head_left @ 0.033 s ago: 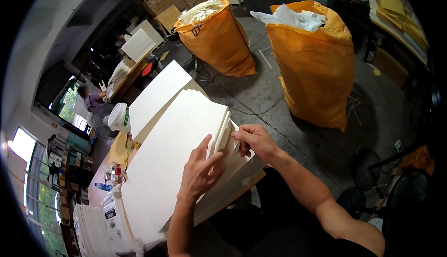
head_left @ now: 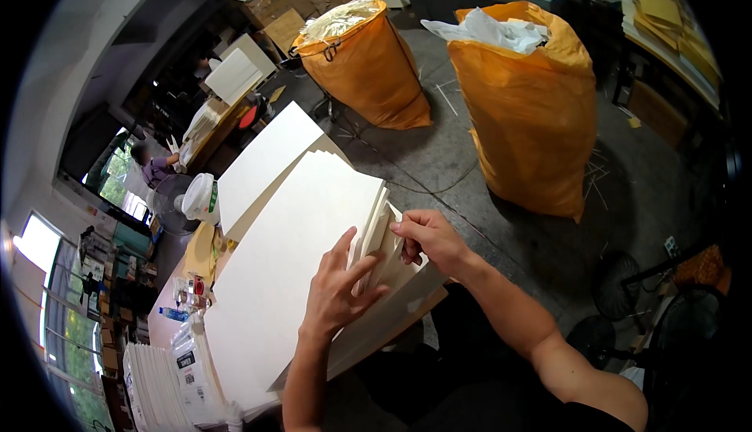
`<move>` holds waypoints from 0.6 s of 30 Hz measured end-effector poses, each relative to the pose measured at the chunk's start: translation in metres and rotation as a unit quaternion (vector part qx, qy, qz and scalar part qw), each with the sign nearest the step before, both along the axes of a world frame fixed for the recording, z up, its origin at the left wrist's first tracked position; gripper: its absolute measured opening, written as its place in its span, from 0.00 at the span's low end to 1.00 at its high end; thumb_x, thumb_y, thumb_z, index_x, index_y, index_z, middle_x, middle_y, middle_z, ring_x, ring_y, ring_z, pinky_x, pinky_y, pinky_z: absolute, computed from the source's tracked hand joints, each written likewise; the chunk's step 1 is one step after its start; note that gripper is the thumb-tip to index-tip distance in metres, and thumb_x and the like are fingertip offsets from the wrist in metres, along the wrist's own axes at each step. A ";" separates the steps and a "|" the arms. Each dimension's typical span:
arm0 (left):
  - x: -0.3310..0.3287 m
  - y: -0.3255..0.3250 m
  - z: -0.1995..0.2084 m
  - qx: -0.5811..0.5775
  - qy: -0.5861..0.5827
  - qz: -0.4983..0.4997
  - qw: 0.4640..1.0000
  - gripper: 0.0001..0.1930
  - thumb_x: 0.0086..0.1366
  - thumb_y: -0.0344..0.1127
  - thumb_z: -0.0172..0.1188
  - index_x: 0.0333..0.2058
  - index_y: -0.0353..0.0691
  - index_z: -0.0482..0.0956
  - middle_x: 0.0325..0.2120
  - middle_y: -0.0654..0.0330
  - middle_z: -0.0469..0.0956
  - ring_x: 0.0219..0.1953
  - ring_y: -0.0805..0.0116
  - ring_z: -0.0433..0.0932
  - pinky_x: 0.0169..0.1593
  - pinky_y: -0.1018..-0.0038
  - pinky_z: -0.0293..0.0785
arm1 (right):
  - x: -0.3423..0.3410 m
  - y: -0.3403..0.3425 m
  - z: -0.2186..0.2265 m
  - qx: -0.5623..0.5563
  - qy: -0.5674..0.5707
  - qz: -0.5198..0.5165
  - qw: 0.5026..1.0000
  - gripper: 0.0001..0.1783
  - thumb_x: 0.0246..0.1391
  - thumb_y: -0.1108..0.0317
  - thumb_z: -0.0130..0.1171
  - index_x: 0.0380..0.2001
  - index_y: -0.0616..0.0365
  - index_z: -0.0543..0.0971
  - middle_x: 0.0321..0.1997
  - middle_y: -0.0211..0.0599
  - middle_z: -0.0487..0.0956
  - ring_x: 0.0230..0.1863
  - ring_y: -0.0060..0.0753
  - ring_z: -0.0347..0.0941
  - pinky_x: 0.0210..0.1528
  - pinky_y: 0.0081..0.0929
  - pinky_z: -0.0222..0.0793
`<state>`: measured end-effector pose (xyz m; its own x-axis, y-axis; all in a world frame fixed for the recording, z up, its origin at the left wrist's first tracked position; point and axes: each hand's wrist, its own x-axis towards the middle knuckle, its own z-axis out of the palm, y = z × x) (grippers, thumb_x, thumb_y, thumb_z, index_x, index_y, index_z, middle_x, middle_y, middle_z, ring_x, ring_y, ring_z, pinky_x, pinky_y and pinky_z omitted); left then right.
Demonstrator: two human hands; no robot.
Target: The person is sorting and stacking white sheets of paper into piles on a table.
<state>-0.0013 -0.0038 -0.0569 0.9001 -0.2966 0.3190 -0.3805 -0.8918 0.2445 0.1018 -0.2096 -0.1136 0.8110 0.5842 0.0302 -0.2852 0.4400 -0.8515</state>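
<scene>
A tall stack of large white paper sheets (head_left: pixel 290 220) lies on the table in front of me, its layers slightly fanned. My left hand (head_left: pixel 339 287) rests at the stack's near edge with fingers spread, the fingertips touching the sheets and gripping nothing. At the right corner of the stack, my right hand (head_left: pixel 431 238) is closed, thumb against curled fingers, on the edge of some sheets. Those lower sheets bend apart there, leaving a gap under the upper layers. How many sheets it pinches is hidden by the fingers.
Two big orange sacks (head_left: pixel 525 119) full of scraps stand on the floor beyond the table. A white bucket (head_left: pixel 201 197), a blue-capped bottle (head_left: pixel 174 314) and wrapped paper packs (head_left: pixel 196 373) lie along the left. Fans (head_left: pixel 615 285) stand at right. Another person (head_left: pixel 157 164) works far left.
My left hand's thumb and fingers have spread a little wider at the stack's edge. The right hand stays at the corner.
</scene>
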 end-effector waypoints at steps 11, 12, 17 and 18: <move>0.000 0.003 0.004 0.001 0.011 -0.011 1.000 0.26 0.58 0.31 0.73 0.56 0.54 0.82 0.67 0.45 0.68 0.59 0.44 0.77 0.59 0.56 0.79 | -0.005 -0.004 -0.007 0.008 -0.015 -0.020 1.000 0.20 0.69 0.61 0.59 0.22 0.52 0.71 0.18 0.27 0.73 0.20 0.21 0.72 0.21 0.20 0.63; 0.000 0.001 0.003 0.012 0.005 -0.013 1.000 0.25 0.59 0.30 0.71 0.56 0.54 0.82 0.67 0.44 0.68 0.59 0.43 0.77 0.59 0.56 0.79 | -0.007 -0.002 -0.008 -0.046 -0.068 -0.053 0.995 0.20 0.69 0.61 0.59 0.22 0.52 0.71 0.18 0.27 0.73 0.20 0.22 0.73 0.21 0.20 0.63; 0.002 0.008 -0.006 0.046 -0.010 -0.004 0.999 0.26 0.61 0.34 0.70 0.58 0.65 0.81 0.68 0.47 0.66 0.56 0.45 0.77 0.55 0.57 0.80 | -0.003 0.002 0.000 0.015 0.005 -0.008 1.000 0.20 0.69 0.62 0.59 0.21 0.52 0.71 0.18 0.28 0.74 0.19 0.24 0.74 0.20 0.20 0.63; 0.001 0.006 -0.003 0.036 -0.008 -0.003 0.999 0.27 0.59 0.36 0.72 0.57 0.65 0.81 0.68 0.47 0.66 0.56 0.45 0.77 0.55 0.57 0.80 | -0.004 0.003 0.002 0.019 0.021 -0.007 1.000 0.19 0.69 0.62 0.59 0.22 0.52 0.72 0.18 0.29 0.74 0.19 0.25 0.75 0.19 0.20 0.63</move>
<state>-0.0005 0.0022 -0.0598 0.8933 -0.3239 0.3115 -0.3885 -0.9050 0.1732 0.0983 -0.2063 -0.1116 0.8205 0.5713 0.0182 -0.3136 0.4765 -0.8214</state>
